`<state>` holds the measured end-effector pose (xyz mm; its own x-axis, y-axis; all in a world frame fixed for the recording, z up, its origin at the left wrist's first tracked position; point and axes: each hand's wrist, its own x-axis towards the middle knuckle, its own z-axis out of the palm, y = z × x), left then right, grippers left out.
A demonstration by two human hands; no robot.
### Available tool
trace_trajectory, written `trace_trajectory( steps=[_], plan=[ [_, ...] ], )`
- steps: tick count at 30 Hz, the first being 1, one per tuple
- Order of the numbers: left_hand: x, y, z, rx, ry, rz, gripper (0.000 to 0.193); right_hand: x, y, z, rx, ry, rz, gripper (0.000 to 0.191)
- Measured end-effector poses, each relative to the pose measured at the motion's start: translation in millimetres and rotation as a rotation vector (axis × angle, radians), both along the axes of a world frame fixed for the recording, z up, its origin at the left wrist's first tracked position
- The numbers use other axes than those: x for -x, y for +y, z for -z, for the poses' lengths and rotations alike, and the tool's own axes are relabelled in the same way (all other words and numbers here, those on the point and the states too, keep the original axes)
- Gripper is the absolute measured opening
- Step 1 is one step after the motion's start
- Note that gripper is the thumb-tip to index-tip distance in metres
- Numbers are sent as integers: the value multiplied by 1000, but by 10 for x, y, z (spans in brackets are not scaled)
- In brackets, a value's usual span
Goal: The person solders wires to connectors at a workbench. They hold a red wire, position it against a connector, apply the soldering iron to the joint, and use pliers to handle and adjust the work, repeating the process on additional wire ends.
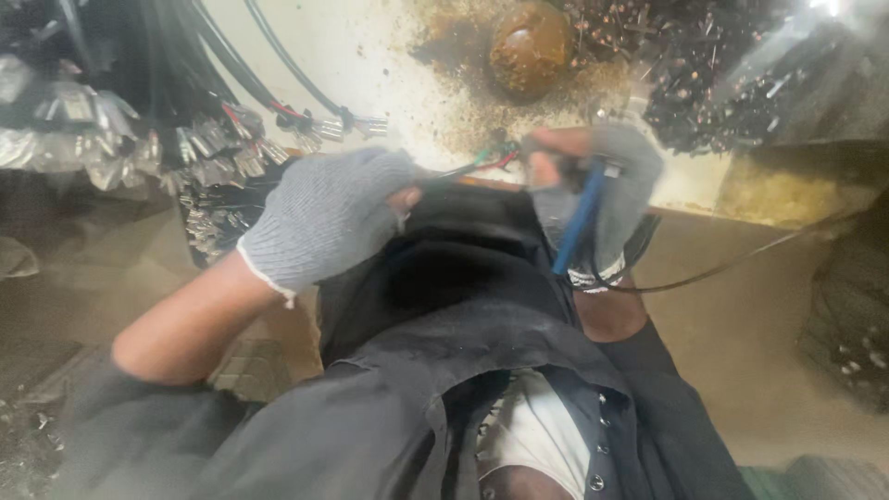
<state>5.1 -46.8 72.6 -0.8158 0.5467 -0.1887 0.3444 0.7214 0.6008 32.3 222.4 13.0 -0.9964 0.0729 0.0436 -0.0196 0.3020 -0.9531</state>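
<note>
Wire work, mid-frame: gloved left hand (324, 218) pinching wire (482, 162), right hand (593, 190) clamped on blue tool (579, 222); next, tool's head must meet wire squarely.

Both hands wear grey knitted cloth gloves, matt and rough. The right hand (593, 199) grips a glossy blue plastic handle (578, 222); beyond the left hand (324, 218), shiny metal terminals (213, 157) on smooth black cables.

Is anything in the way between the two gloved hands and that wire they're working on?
Nothing visible is. The left hand pinches the black cable directly, and the right hand grips a blue-handled tool right at its coloured wire ends.
</note>
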Motion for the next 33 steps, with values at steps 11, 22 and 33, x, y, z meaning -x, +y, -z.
trace_trajectory(
  steps=[11,22,33],
  plan=[
    [551,534,-305,-179,780,-78,28,233,169,87,-90,334,85,54],
    [-21,642,700,-316,265,-127,25,713,139,-11,-559,320,79,32],
    [111,625,683,-308,19,-67,18,-99,38,134,63,-120,-123,31]
  ],
)
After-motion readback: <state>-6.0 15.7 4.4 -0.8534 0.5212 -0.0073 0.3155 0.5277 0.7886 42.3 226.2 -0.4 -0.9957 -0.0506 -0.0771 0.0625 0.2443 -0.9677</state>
